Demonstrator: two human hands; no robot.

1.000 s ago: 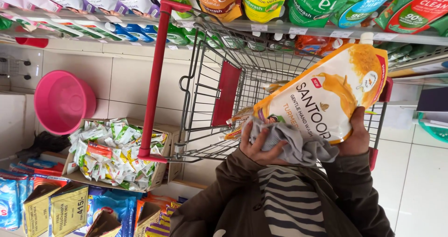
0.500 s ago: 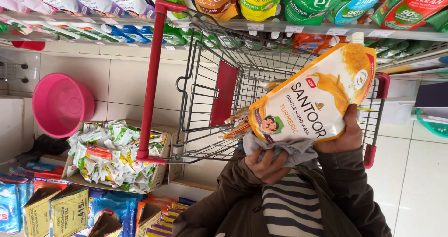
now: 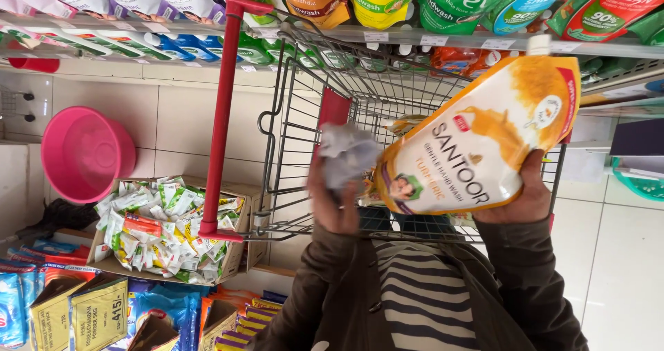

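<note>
the right hand (image 3: 523,197) grips an orange refill pouch (image 3: 477,140) over the shopping cart (image 3: 332,116); the left hand (image 3: 332,202) clutches a grey cloth (image 3: 346,154) beside it, wiping seemingly unfinished.

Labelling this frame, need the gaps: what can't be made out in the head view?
- Grey cloth in the left hand: motion-blurred, so its folds and the grip are unclear.
- Right hand: fingers hidden behind the orange pouch.
- Inside of the cart: mostly covered by pouch and cloth.
- Sachets in the cardboard box: too small to tell apart.
- Pink basin: its inside faces away.
</note>
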